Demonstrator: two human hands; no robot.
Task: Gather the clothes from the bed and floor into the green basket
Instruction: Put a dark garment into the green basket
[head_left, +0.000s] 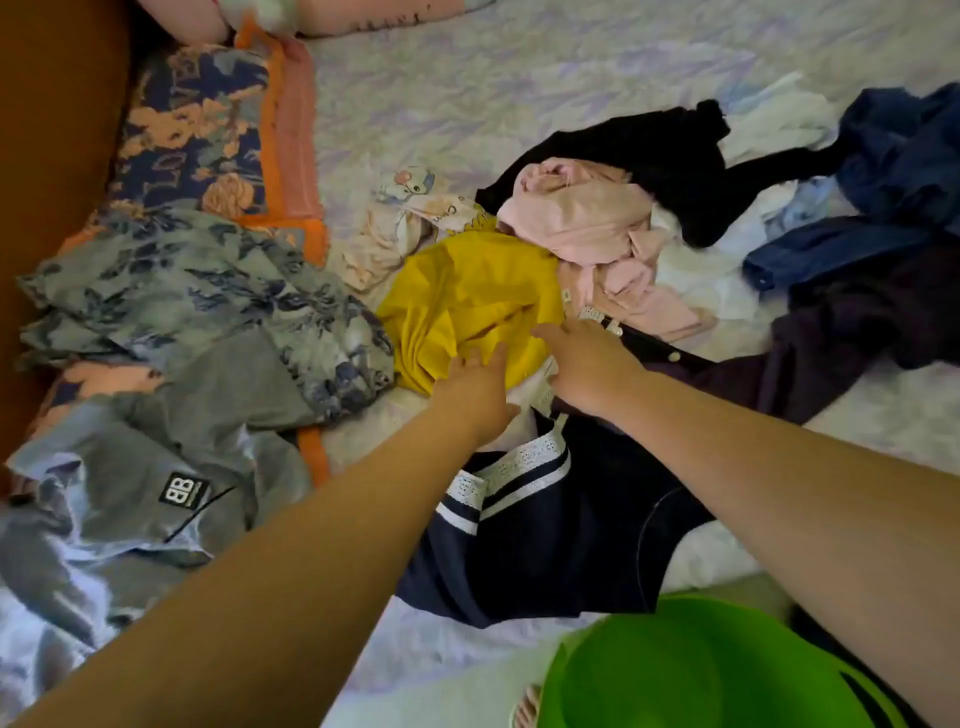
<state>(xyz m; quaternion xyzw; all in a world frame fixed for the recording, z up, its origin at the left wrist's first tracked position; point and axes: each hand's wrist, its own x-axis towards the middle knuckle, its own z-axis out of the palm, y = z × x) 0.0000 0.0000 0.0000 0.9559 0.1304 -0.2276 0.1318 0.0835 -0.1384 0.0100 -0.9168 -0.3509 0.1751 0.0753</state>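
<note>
Loose clothes lie in a heap across the bed. A yellow garment (467, 296) sits in the middle. My left hand (475, 387) rests on its near edge with fingers spread. My right hand (584, 364) lies open beside it, touching the yellow cloth and a white piece underneath. A navy garment with white lace trim (550, 525) lies just below both hands. A pink garment (592, 223), a black one (654, 150) and blue ones (893, 171) lie farther right. The green basket (691, 670) stands at the bottom right, below the bed edge, its inside looking bare.
A grey jacket with a BB label (156, 467) and a blue floral cloth (208, 296) lie on the left. A patterned orange-edged blanket (218, 135) lies behind them. A brown wall or headboard (47, 156) runs along the left. The pale bedsheet (519, 78) shows at the back.
</note>
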